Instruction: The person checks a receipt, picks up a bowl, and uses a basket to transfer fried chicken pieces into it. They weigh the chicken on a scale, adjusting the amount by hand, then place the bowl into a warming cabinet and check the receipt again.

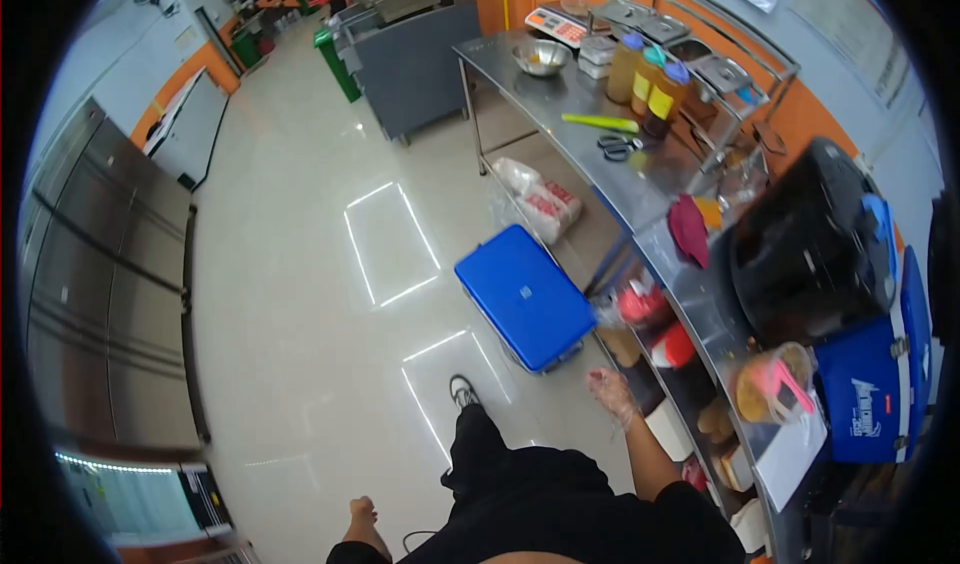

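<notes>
My left hand (363, 511), bare, swings low beside my left leg with its fingers curled in and nothing visible in them. On my right hand (612, 396) is a clear, loose plastic glove; the fingers are slightly bent and apart, and I see nothing held. That hand is nearest to the shelves under the steel table (690, 294). Ahead of it on the floor sits a crate with a blue lid (526, 294), not touched by either hand. One shoe (463, 391) shows forward of my body, as in a step.
Bottles (624, 69), a steel bowl (541, 58), scissors (619, 147), and a green-handled tool (600, 122) lie on the table. Nearer are a black bin-like container (810, 254), a tub (772, 384) and a blue cooler (868, 394). Steel fridges (110, 284) line the left; a grey cart (415, 74) stands ahead.
</notes>
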A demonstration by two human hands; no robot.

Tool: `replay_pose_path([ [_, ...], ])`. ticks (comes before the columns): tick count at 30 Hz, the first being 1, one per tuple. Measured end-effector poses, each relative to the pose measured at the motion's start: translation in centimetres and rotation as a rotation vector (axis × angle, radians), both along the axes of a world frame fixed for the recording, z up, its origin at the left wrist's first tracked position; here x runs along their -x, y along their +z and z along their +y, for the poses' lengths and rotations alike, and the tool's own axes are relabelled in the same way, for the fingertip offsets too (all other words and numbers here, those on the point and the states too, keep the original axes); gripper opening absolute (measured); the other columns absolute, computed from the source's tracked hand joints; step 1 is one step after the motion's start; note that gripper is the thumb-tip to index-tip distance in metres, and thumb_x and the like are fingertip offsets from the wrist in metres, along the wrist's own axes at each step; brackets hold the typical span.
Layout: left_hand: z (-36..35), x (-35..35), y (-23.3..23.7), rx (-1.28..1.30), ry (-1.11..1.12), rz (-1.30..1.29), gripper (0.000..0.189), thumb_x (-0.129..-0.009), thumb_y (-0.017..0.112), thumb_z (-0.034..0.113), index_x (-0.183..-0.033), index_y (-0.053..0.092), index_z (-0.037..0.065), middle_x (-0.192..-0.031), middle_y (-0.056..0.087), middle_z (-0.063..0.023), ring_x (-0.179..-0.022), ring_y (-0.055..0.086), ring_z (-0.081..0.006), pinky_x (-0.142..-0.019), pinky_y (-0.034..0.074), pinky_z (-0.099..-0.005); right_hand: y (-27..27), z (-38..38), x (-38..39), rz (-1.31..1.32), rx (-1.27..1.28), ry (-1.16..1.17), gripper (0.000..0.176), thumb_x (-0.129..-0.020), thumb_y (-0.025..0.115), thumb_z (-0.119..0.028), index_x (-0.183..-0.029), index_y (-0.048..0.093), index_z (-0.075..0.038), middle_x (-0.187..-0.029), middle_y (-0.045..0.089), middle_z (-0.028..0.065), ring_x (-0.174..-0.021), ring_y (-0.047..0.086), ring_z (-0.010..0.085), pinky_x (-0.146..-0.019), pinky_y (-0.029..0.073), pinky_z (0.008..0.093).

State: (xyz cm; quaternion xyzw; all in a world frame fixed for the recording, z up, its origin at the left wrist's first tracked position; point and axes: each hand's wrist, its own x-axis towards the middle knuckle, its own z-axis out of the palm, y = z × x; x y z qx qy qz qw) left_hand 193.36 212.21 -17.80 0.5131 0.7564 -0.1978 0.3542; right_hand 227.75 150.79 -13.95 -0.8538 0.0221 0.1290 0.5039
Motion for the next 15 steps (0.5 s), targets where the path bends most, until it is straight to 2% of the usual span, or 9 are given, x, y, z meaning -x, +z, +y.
replay_pose_path([
  [1,3.1,-6.0,-1.4,-0.027,-0.005,-0.040,0.024,-0.097,0.047,0.019,-0.115,0.055,0.004,-0.102,0.063,-0.0132,-0.079,0.062,-0.0281,-0.066,0.050,-0.0434,-0.6,1.6,-1.6,0.101,0.121,-0.057,0.025,-0.094,0.064,-0.023,-0.111,0.067,-0.004,-0.082,0.069,0.0052,-0.070,0.065,0.0121,-0.060,0.054,0.0286],
  [4,10.8,-31.8,-4.5,0.106,-0.349,-0.572,0.013,-0.084,0.057,0.014,-0.096,0.057,0.009,-0.075,0.056,-0.0069,-0.060,0.053,-0.0206,-0.050,0.046,-0.0359,-1.4,5.1,-1.5,0.473,-0.033,-0.407,0.019,-0.094,0.064,-0.021,-0.105,0.066,-0.006,-0.085,0.069,0.0064,-0.069,0.066,0.0131,-0.055,0.052,0.0281],
  [5,9.9,-41.7,-6.0,-0.352,-1.039,-0.748,0.014,-0.082,0.059,0.016,-0.078,0.070,0.008,-0.080,0.071,-0.0146,-0.075,0.069,-0.0293,-0.066,0.054,-0.0426,-2.0,6.3,-1.0,0.505,-0.093,-0.528,0.017,-0.094,0.064,-0.020,-0.103,0.066,-0.006,-0.085,0.068,0.0064,-0.068,0.065,0.0133,-0.053,0.051,0.0279],
  [6,9.6,-51.7,-7.1,-0.151,-0.778,-0.643,0.018,-0.086,0.055,0.014,-0.079,0.068,0.004,-0.068,0.064,-0.0115,-0.062,0.061,-0.0236,-0.058,0.048,-0.0406,-1.3,7.9,-1.6,0.522,-0.091,-0.562,0.017,-0.094,0.064,-0.020,-0.103,0.066,-0.006,-0.085,0.068,0.0064,-0.068,0.065,0.0133,-0.053,0.051,0.0279],
  [8,3.7,-70.6,-1.5,-0.092,-0.764,-1.041,0.028,-0.094,0.056,0.022,-0.084,0.067,-0.001,-0.061,0.054,-0.0029,-0.058,0.052,-0.0128,-0.053,0.041,-0.0315,0.2,10.2,-1.9,0.432,-0.287,-0.820,0.016,-0.094,0.064,-0.019,-0.103,0.066,-0.006,-0.085,0.068,0.0059,-0.067,0.064,0.0140,-0.052,0.050,0.0273],
  [10,-3.2,-86.0,7.0,0.043,-0.720,-1.255,0.033,-0.098,0.059,0.030,-0.104,0.068,-0.001,-0.084,0.066,-0.0041,-0.073,0.058,-0.0110,-0.060,0.045,-0.0280,1.5,12.8,-6.5,0.406,-0.310,-0.958,0.017,-0.094,0.065,-0.020,-0.103,0.066,-0.006,-0.085,0.068,0.0055,-0.066,0.064,0.0133,-0.053,0.050,0.0265],
  [11,-6.6,-92.0,11.9,0.160,-0.696,-1.341,0.036,-0.099,0.060,0.032,-0.119,0.063,0.002,-0.107,0.069,-0.0067,-0.095,0.065,-0.0162,-0.076,0.051,-0.0289,1.4,14.0,-8.8,0.380,-0.352,-1.071,0.017,-0.093,0.065,-0.020,-0.102,0.066,-0.006,-0.084,0.067,0.0052,-0.066,0.063,0.0126,-0.053,0.050,0.0257],
  [14,-14.8,-107.9,19.9,0.244,-0.682,-1.577,0.033,-0.099,0.060,0.027,-0.122,0.061,0.003,-0.114,0.068,-0.0062,-0.096,0.065,-0.0166,-0.082,0.049,-0.0287,-1.8,15.8,-19.5,0.042,-0.066,-0.947,0.018,-0.094,0.065,-0.021,-0.101,0.065,-0.005,-0.083,0.066,0.0040,-0.067,0.061,0.0109,-0.056,0.050,0.0249],
  [15,-17.1,-112.1,22.3,0.260,-0.741,-1.609,0.032,-0.099,0.060,0.025,-0.123,0.061,0.003,-0.114,0.067,-0.0067,-0.096,0.065,-0.0166,-0.081,0.049,-0.0292,1.6,17.5,-24.3,-0.008,-0.196,-1.002,0.017,-0.095,0.065,-0.020,-0.101,0.065,-0.004,-0.082,0.065,0.0033,-0.068,0.059,0.0098,-0.057,0.049,0.0242],
])
